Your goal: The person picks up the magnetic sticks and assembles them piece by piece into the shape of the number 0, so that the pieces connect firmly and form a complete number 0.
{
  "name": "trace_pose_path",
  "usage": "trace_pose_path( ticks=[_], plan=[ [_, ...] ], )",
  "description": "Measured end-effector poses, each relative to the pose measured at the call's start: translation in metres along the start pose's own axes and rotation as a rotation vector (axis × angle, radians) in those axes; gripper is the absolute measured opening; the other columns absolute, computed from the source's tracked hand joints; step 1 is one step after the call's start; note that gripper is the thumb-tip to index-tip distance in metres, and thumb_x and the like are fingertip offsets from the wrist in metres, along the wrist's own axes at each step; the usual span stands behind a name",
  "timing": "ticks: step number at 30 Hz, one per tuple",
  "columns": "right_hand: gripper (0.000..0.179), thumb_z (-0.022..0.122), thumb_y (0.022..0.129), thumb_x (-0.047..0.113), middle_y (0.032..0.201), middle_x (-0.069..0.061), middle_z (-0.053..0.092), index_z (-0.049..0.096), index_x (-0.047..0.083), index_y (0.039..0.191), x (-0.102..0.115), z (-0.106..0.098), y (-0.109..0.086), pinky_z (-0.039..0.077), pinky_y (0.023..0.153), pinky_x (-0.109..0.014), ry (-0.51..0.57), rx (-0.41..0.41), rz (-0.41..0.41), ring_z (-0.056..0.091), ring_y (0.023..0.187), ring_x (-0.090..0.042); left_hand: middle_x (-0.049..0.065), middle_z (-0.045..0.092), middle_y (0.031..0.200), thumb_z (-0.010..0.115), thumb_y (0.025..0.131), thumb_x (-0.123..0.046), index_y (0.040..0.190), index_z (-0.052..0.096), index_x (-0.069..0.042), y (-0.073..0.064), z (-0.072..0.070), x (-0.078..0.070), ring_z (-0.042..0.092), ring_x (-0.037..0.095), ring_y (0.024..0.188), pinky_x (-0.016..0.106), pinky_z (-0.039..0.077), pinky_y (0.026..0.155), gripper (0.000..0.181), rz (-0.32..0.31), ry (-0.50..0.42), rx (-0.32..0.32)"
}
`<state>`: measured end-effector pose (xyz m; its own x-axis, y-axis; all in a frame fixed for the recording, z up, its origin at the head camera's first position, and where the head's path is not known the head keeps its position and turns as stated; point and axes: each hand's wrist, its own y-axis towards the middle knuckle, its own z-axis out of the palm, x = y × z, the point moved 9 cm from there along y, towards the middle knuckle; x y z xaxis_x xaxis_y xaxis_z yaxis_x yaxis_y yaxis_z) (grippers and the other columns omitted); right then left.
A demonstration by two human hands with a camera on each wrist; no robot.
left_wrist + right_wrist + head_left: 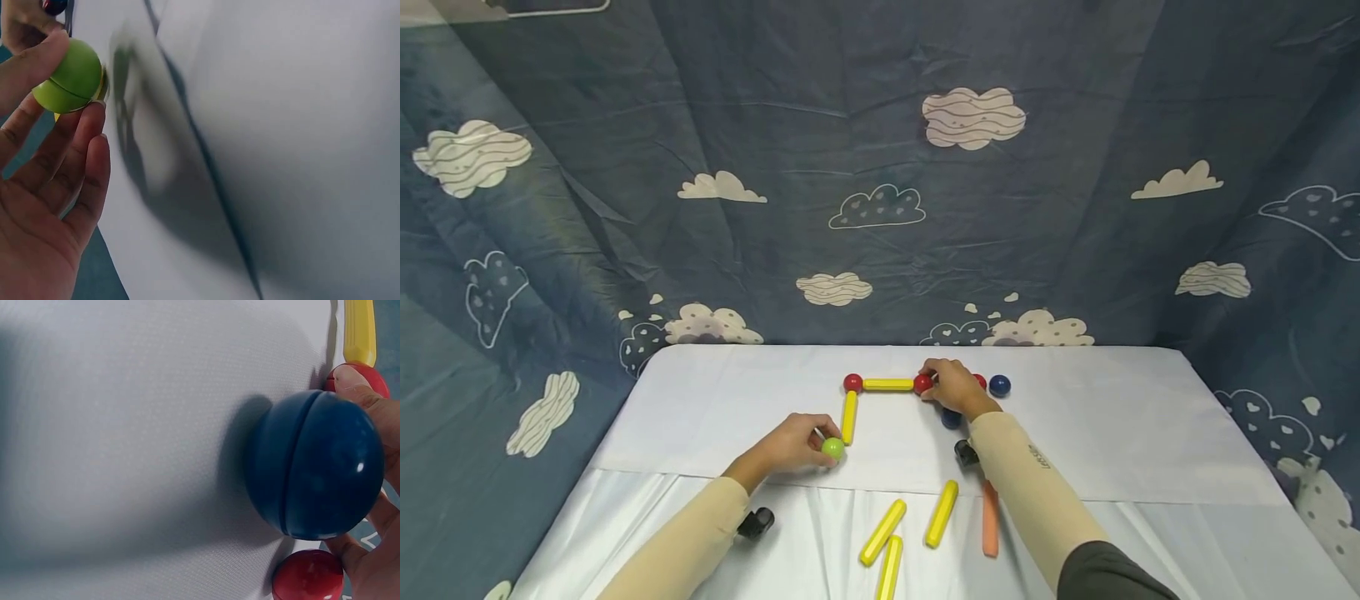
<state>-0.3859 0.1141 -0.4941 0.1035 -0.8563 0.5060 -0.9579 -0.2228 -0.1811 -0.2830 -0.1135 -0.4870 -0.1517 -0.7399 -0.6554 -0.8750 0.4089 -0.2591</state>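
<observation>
My left hand [800, 442] pinches a light green ball [832, 448] between thumb and fingers, at the near end of a yellow stick [849, 418]. The left wrist view shows the green ball [72, 75] close up, with a seam round it. At the stick's far end sits a red ball [852, 382], from which a second yellow stick [888, 384] runs right to another red ball [922, 384]. My right hand [953, 387] holds that right-hand red ball with its fingertips. Below the right hand rests a dark blue ball [315, 465], large in the right wrist view.
Another blue ball [999, 385] and a partly hidden red ball [307, 576] lie right of the right hand. Nearer me are loose yellow sticks [942, 513] and an orange stick [991, 521], on a white cloth [737, 375]. A dark cloud-patterned curtain [880, 250] hangs behind.
</observation>
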Motion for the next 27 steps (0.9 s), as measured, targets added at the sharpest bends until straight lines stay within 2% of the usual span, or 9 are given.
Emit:
trace_pose_path(
  ticks=[5,10,20,27],
  plan=[
    [0.038,0.079,0.080,0.012,0.113,-0.008,0.064,0.065,0.010,0.115,0.001,-0.001,0.000,0.042,0.098,-0.047,0.009,-0.006,-0.013,0.056,0.104,-0.025,-0.006,0.062,0.095,0.082,0.076,-0.016,0.102,0.066,-0.017,0.001,0.011,-0.005,0.054,0.010,0.077,0.026,0.047,0.070,0.030,0.042,0.004,0.018],
    [0.039,0.079,0.080,0.012,0.112,-0.008,0.064,0.064,0.011,0.117,0.000,0.000,-0.001,0.042,0.098,-0.047,0.017,0.002,0.009,0.054,0.104,-0.026,-0.005,0.060,0.089,0.082,0.076,-0.015,0.102,0.066,-0.013,0.001,0.013,-0.011,0.052,0.012,0.073,0.025,0.045,0.065,0.031,0.076,0.023,0.003],
    [0.038,0.080,0.079,0.013,0.112,-0.007,0.065,0.065,0.012,0.114,0.000,0.001,0.000,0.042,0.097,-0.047,0.005,-0.009,0.003,0.056,0.102,-0.025,-0.006,0.056,0.085,0.083,0.076,-0.019,0.104,0.063,-0.018,0.003,0.015,-0.009,0.049,0.011,0.072,0.025,0.043,0.065,0.034,0.058,0.096,-0.046],
    [0.038,0.080,0.079,0.011,0.111,-0.008,0.065,0.065,0.012,0.114,-0.001,-0.001,-0.001,0.043,0.097,-0.048,0.017,-0.004,0.020,0.056,0.101,-0.025,-0.005,0.053,0.089,0.082,0.078,-0.024,0.106,0.064,-0.022,0.004,0.019,-0.010,0.047,0.012,0.078,0.027,0.042,0.069,0.033,0.051,0.149,-0.019]
  ],
)
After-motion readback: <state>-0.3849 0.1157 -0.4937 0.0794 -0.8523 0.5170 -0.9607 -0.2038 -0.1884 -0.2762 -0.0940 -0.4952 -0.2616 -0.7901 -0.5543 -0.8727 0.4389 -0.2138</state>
